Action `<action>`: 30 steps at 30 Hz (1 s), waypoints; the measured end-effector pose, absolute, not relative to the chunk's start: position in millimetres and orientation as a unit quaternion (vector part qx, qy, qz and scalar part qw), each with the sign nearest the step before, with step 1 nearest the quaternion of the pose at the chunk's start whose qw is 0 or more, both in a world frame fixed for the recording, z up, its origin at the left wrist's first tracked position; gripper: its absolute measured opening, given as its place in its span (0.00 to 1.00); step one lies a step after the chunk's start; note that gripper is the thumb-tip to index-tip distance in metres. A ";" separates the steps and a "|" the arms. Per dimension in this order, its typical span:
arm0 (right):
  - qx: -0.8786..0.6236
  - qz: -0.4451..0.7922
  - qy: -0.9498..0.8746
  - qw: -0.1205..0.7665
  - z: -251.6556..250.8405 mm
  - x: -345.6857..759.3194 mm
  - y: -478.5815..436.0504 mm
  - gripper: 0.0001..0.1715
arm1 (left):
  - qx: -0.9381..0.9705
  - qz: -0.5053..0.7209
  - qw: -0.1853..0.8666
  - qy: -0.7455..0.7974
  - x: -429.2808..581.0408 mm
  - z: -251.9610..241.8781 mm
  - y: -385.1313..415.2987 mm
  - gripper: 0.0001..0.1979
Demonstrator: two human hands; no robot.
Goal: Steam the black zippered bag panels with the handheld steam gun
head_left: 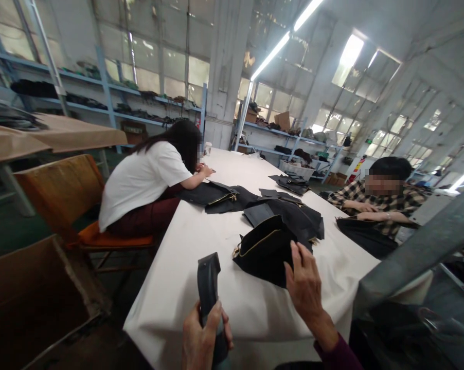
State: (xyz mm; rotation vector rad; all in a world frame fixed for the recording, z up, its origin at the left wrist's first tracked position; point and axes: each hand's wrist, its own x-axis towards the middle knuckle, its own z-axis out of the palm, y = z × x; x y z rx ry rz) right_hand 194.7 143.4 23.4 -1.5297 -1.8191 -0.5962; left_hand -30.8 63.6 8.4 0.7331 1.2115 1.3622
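Note:
My left hand (203, 334) is wrapped around a dark handheld tool (209, 288) that points up over the near edge of the white table (185, 272). My right hand (303, 282) rests on a black bag with a gold zipper (265, 249), fingers curled over its near edge. More black fabric pieces (289, 210) lie just beyond the bag.
A person in a white shirt (143, 180) leans on the table at the left, sitting on an orange-cushioned chair (101, 236). A person in a plaid shirt (374, 200) sits at the right with black material. Blue shelving (101, 97) lines the back wall. A brown box (35, 293) stands at lower left.

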 end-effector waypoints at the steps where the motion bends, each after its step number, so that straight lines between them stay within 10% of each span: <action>1: -0.578 -0.220 -0.725 0.303 18.5 179.4 140.9 0.28 | 0.310 0.579 0.555 0.511 -30.7 7.9 63.5 0.14; 9: -0.635 -0.126 -0.755 0.107 -24.6 105.6 181.0 0.31 | 0.316 0.592 0.528 0.521 -36.1 10.0 60.8 0.15; 30: -0.620 0.128 -0.701 0.327 21.9 217.7 165.7 0.17 | 0.342 0.568 0.601 0.447 -15.5 -4.0 68.3 0.16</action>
